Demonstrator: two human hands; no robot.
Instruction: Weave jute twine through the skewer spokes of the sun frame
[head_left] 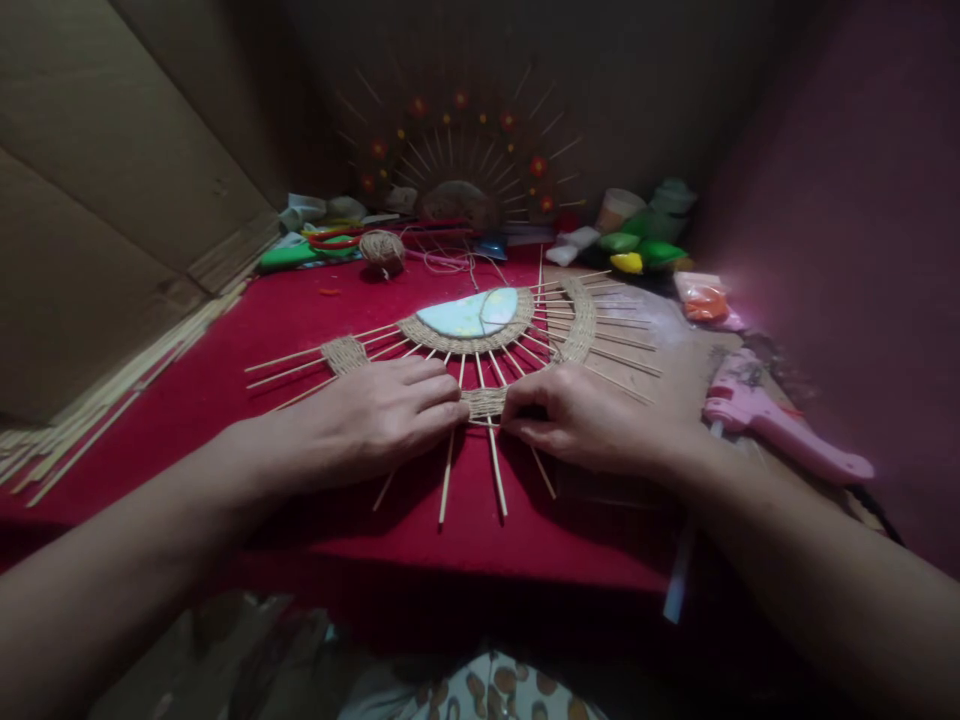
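A half-round piece of thin sticks fans out on the red cloth, with a pale blue half-disc [469, 314] at its centre and a woven twine band [486, 403] crossing the sticks farther out. My left hand [382, 415] lies over the band's left part, fingers curled and pressed together on it. On the right, my right hand [574, 415] pinches at the band's edge, where a strand of twine runs between both hands. The fingertips of both are partly hidden.
A pink glue gun [780, 415] lies at the right. Behind are a twine ball [382, 250], red-handled scissors [330, 241], coloured packets [660, 252] and a flower-decorated stick fan [457, 200]. Loose sticks [127, 400] lie left beside cardboard [97, 200].
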